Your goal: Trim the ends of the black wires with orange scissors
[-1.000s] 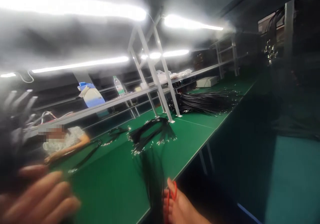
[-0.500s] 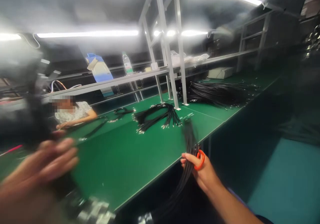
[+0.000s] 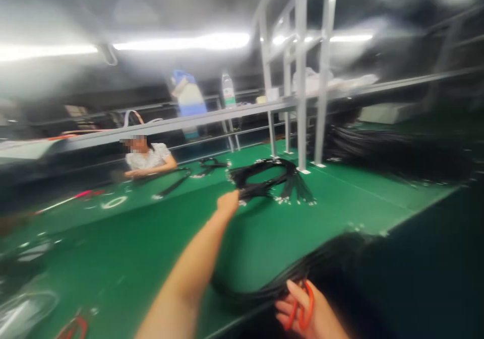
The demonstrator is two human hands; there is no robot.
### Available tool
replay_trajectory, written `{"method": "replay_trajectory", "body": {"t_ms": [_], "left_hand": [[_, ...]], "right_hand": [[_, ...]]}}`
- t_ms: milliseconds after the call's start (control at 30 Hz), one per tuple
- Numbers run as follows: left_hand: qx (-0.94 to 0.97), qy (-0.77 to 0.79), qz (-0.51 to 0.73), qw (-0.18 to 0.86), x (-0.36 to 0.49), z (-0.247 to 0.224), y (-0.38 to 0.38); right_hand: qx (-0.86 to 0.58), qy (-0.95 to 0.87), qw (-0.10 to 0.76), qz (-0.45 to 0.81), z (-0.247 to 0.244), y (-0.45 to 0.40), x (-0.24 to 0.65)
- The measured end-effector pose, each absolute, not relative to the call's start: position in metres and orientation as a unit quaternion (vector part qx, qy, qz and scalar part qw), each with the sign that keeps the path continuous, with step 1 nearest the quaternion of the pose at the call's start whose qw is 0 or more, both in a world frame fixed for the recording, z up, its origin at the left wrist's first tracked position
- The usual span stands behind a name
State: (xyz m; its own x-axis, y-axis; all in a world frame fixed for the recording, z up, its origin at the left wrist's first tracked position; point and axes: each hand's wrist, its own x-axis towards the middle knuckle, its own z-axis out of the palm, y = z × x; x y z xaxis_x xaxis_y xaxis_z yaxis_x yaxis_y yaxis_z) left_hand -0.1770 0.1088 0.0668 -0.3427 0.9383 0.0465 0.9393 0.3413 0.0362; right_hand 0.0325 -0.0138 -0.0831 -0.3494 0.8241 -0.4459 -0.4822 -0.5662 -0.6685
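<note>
My left hand [image 3: 228, 203] reaches out over the green table, closed at the near end of a looped bundle of black cables [image 3: 270, 170]; its fingertips are hidden. Low on the right, my right hand [image 3: 302, 306] has its fingers curled around scissors with orange handles [image 3: 308, 309], whose blades I cannot see. Another long bundle of black cables [image 3: 272, 288] passes by the right fingertips. It bends left behind my left forearm, and its far end rests near the table's edge, blurred by motion.
A metal frame post [image 3: 301, 102] stands on the table [image 3: 151, 258] beyond the cables. More black cables [image 3: 393, 150] are piled at the right. Across the table sits a person [image 3: 151, 160]. A shelf [image 3: 212, 116] carries a bottle [image 3: 228, 91]. An orange-handled tool [image 3: 80, 325] lies at lower left.
My left hand has moved from the left foreground out to the looped cables. My right hand is lower, and its cable bundle now stretches across the table edge. The view has turned left.
</note>
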Motion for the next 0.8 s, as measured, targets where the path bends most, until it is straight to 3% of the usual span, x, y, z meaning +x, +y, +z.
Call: {"method": "replay_trajectory", "body": {"t_ms": [167, 300, 500, 800], "left_hand": [[-0.609, -0.792, -0.023, 0.021, -0.16, 0.043, 0.104], [-0.672, -0.739, -0.026, -0.036, -0.122, 0.016, 0.069], [-0.724, -0.683, -0.028, -0.086, -0.089, -0.026, 0.022], [-0.717, -0.687, 0.012, -0.119, -0.113, -0.024, 0.026]], "right_hand": [[-0.358, -0.216, 0.352, 0.838, -0.08, 0.003, 0.004], [-0.395, -0.308, 0.282, 0.818, -0.084, 0.0, 0.038], [-0.444, -0.376, 0.367, 0.726, -0.092, -0.022, 0.123], [-0.475, -0.401, 0.35, 0.701, -0.084, -0.028, 0.191]]}}
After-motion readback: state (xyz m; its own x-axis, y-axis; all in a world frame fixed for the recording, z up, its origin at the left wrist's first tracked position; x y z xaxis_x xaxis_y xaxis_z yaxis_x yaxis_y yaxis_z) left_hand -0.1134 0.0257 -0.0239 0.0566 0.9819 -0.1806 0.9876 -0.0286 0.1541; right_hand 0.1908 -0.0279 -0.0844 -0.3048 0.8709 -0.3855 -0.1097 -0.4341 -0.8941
